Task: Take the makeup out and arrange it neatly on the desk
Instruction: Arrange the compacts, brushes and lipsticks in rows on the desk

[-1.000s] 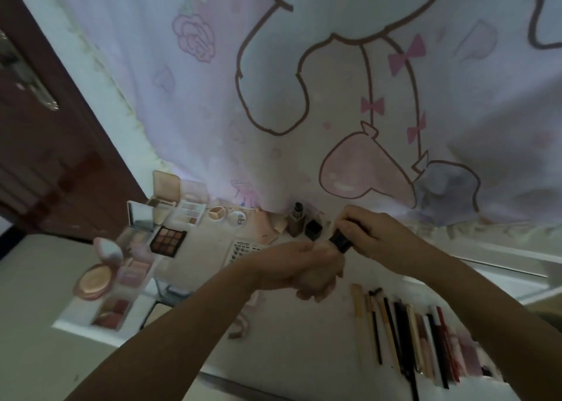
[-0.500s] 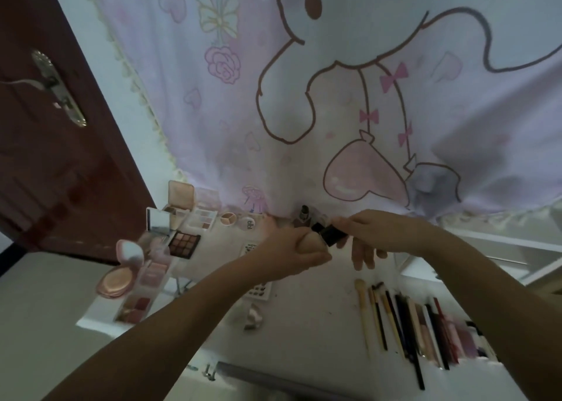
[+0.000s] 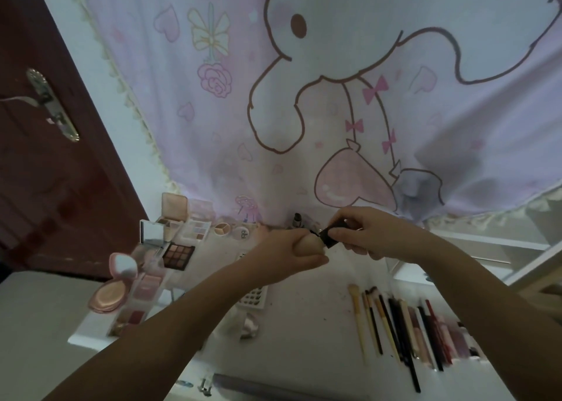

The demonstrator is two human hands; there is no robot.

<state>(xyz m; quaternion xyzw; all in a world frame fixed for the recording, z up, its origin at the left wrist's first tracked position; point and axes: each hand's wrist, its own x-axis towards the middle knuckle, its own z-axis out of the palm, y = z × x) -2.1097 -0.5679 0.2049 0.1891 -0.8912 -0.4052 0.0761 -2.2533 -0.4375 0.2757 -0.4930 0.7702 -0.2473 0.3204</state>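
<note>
Above the middle of the white desk (image 3: 304, 333), my left hand (image 3: 292, 250) grips a beige foundation bottle (image 3: 311, 242) in its fist. My right hand (image 3: 365, 233) pinches the bottle's black cap (image 3: 328, 236) at its top. Whether the cap is on or off the bottle, I cannot tell. Several open palettes and compacts (image 3: 178, 251) lie at the desk's left. A row of brushes and pencils (image 3: 404, 324) lies at the right. A small bottle (image 3: 297, 219) stands by the curtain, behind my hands.
A pink cartoon curtain (image 3: 334, 112) hangs behind the desk. A dark red door (image 3: 45, 157) with a metal handle stands at the left. A white lash tray (image 3: 254, 300) and a crumpled wrapper (image 3: 251, 324) lie under my left forearm. White shelving (image 3: 501, 248) is at the right.
The view has tilted upward, showing more curtain and door. My hands have stayed together on the bottle and cap, with my right fingers shifting on the cap.
</note>
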